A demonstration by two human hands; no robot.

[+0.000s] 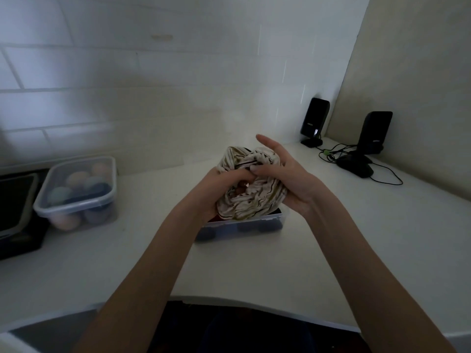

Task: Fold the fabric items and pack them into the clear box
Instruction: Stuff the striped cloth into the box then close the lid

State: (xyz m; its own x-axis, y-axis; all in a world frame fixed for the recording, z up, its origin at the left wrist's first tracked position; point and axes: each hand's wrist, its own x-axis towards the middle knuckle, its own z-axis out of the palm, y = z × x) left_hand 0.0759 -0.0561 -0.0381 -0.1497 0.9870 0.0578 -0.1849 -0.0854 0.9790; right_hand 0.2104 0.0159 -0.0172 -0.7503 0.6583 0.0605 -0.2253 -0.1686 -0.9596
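A bunched cream fabric item with dark and olive stripes point(251, 200) is held just above a clear box point(277, 221) at the middle of the white counter. My left hand point(221, 186) grips the bundle from its left side, fingers curled over the top. From the right, my right hand point(285, 174) holds it with the thumb pressed into the cloth and the fingers spread upward. Dark rolled items show through the box's front wall; most of the box is hidden behind the bundle and my arms.
A second clear box point(76, 192) with rolled pastel and dark fabric balls stands at the left, beside a black object point(15, 212) at the counter's left edge. Two black speakers point(314, 121) point(374, 132), cables and a mouse point(355, 165) occupy the back right corner.
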